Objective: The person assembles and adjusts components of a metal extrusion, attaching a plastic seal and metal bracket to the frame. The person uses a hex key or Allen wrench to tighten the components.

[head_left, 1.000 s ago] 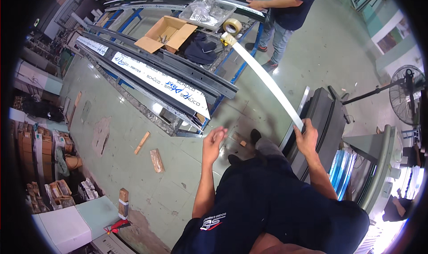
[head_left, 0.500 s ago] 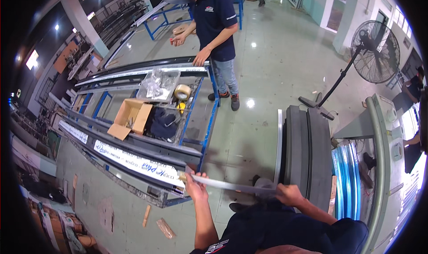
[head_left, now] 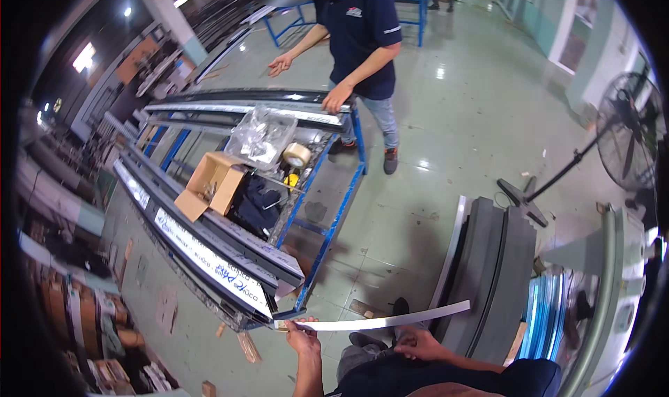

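My left hand (head_left: 304,336) is closed on the left end of a long, thin, pale metal strip (head_left: 390,322), beside the near end of the profiles on the rack. The strip reaches out to the right, bowing slightly, with its far end free above the dark grey profiles. Just below the strip is my right hand (head_left: 420,344), apart from it, fingers loosely curled and nothing visible in them. Wrapped black profiles (head_left: 209,261) with white printed film lie along the rack's near side, by my left hand.
The blue rack (head_left: 333,219) carries an open cardboard box (head_left: 214,184), a plastic bag (head_left: 259,138), a tape roll (head_left: 297,155) and dark cloth (head_left: 256,205). A co-worker (head_left: 359,41) stands behind it. Dark grey profiles (head_left: 484,257) and a pedestal fan (head_left: 631,132) are on the right.
My right hand has let go of the strip's right end and dropped below it. My left hand still holds the other end. The view has shifted, and the co-worker's free hand has opened.
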Tool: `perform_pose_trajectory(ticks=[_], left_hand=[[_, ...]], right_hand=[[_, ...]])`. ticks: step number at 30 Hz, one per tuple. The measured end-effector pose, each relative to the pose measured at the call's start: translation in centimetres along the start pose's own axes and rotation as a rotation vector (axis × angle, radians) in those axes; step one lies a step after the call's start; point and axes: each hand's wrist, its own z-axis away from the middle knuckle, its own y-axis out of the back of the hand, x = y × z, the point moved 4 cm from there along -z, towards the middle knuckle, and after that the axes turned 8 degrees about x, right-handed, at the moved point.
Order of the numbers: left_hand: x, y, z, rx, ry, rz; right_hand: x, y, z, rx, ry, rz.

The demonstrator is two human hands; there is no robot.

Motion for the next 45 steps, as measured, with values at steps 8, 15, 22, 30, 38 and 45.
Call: perform_pose_trajectory(ticks=[8,15,22,30,38,45], left_hand=[[-5.8,-0.8,0.0,-0.149,0.112,-0.05],[-5.3,-5.5,1.7,-0.829,-0.727,-0.666],[-1.2,-2.7,-2.3,-0.544,-2.202,-0.714],[5.8,-5.4,-4.5,-0.409,-2.434,-1.157],[8.5,-11.0,-10.7,-0.735,-1.612,-1.317],[7.9,-10.7,-11.7,-0.807,-1.269,-1.095]], right_hand=[[-1.4,4.2,-7.5,0.128,-0.222,-0.799],[13.2,8.4,-14.5,0.349,-0.058,-1.098],[21.4,8.6,-23.5,0.295,0.6,-1.134],[16.9,4.5,-22.7,0.421,1.157,-0.604],[15.7,-0.8,-21.1,0.487,1.461,-0.264],[18.5,-4.1,-21.8,0.488,1.401,-0.476]])
